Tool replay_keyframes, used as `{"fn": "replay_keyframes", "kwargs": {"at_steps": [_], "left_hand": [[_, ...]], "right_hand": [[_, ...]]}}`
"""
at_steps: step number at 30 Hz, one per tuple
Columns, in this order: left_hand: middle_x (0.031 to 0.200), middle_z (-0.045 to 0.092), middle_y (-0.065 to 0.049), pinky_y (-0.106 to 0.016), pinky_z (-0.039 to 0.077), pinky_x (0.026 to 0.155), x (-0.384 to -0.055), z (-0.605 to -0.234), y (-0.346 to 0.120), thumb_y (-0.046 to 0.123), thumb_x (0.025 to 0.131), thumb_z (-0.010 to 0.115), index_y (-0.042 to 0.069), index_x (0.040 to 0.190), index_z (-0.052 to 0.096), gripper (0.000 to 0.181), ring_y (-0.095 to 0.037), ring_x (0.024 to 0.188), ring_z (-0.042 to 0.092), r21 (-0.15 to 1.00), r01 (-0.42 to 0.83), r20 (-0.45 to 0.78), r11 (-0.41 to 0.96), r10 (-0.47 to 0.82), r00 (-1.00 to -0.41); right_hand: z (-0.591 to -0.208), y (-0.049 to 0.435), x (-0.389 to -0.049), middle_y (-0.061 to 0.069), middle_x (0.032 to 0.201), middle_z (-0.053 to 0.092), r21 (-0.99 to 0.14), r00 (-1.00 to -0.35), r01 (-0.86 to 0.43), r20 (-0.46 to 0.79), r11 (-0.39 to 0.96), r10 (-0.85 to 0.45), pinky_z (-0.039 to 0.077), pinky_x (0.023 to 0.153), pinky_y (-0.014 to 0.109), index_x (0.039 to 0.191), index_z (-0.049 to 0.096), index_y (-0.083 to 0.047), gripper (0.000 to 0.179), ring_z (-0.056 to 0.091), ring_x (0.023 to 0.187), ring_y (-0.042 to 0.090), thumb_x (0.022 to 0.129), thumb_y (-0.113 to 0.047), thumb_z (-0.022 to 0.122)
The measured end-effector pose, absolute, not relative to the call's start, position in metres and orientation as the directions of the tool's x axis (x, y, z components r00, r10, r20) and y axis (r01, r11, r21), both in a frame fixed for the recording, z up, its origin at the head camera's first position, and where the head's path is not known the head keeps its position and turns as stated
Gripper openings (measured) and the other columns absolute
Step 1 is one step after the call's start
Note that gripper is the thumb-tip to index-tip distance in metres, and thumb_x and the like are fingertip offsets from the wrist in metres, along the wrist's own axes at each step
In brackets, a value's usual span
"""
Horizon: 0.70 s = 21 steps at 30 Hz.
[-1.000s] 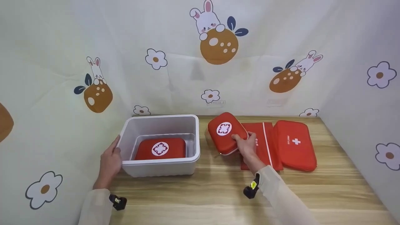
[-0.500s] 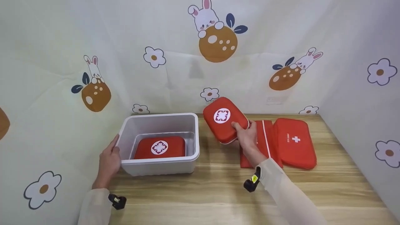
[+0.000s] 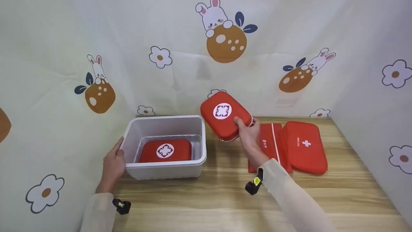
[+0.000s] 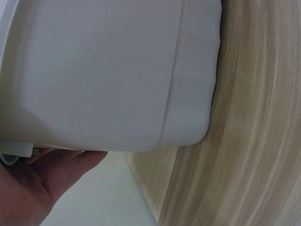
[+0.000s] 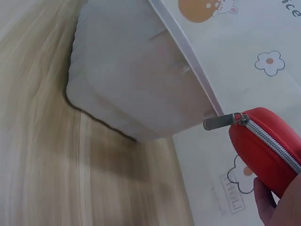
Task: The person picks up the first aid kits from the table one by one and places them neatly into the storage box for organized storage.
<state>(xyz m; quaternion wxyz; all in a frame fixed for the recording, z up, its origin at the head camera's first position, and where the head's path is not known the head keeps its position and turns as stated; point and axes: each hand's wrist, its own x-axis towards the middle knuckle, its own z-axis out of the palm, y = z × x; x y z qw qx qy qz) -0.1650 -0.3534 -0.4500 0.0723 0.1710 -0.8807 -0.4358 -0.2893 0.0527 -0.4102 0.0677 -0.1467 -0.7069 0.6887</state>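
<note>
In the head view my right hand (image 3: 250,133) grips a red zippered first-aid case (image 3: 227,114) with a white round emblem, thumb on its top face. The case is tilted, raised off the table, right of and above the rim of a white plastic bin (image 3: 165,170). Its zipper and metal pull show in the right wrist view. A matching red case (image 3: 182,151) lies inside the bin. My left hand (image 3: 113,163) touches the bin's left side from outside, near the rim; fairly straight fingers (image 4: 70,172) lie along the wall in the left wrist view.
To the right on the wooden table (image 3: 206,206) lie a flat red pouch (image 3: 266,145) with a white stripe and a red first-aid bag (image 3: 305,151) with a white cross; their edges meet. Patterned cloth walls (image 3: 180,83) stand behind and on both sides.
My right hand has lifted the case and carried it left toward the bin. The left hand and the bin have stayed in place.
</note>
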Motion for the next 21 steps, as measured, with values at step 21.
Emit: {"fn": "replay_keyframes", "kwargs": {"at_steps": [21], "left_hand": [[0.167, 0.018, -0.01, -0.058, 0.019, 0.125, -0.163, -0.45, -0.354, 0.018, 0.107, 0.018, 0.02, 0.162, 0.016, 0.055, -0.036, 0.155, 0.016, 0.798, -0.211, 0.003, 0.565, -0.353, -0.936]], "right_hand": [[-0.392, -0.02, -0.283, 0.019, 0.127, 0.063, -0.993, -0.994, 0.072, -0.08, -0.096, 0.08, 0.06, 0.091, 0.03, 0.138, 0.043, -0.002, 0.067, 0.069, 0.102, 0.024, 0.086, -0.028, 0.076]]}}
